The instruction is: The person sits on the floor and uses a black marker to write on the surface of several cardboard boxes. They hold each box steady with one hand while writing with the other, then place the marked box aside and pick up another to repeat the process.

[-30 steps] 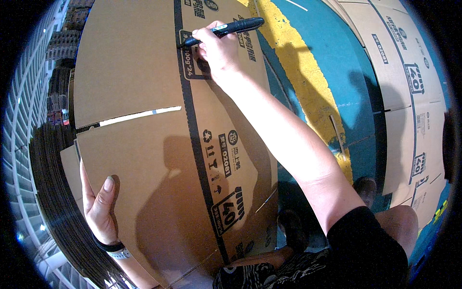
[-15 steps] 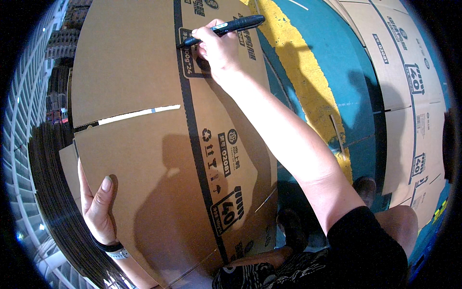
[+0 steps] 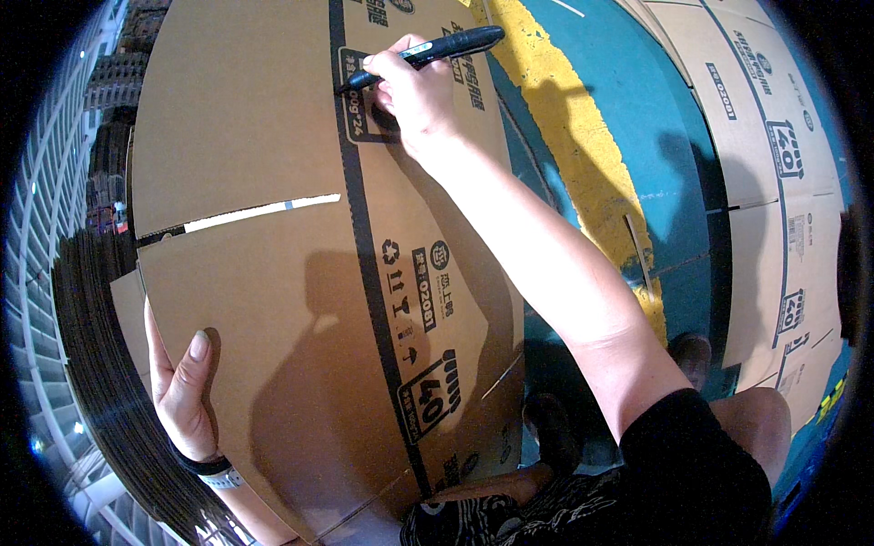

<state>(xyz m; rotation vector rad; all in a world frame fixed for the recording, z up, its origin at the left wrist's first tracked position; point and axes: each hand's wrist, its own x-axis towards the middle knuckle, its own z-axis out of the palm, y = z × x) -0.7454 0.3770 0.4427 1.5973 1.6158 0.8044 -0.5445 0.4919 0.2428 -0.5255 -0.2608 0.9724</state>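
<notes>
Black marker (image 3: 446, 46) slants between the right fingers (image 3: 388, 65).

The person is wearing a black sleeve (image 3: 687, 446), ending above the right elbow. Black shorts (image 3: 464, 523) are showing pale wavy lines. Behind the bare left hand (image 3: 187, 399), a black band (image 3: 200, 466) is circling the wrist beside a pale strap (image 3: 224, 479). Dark shoes (image 3: 552, 428) are covering the feet.
</notes>
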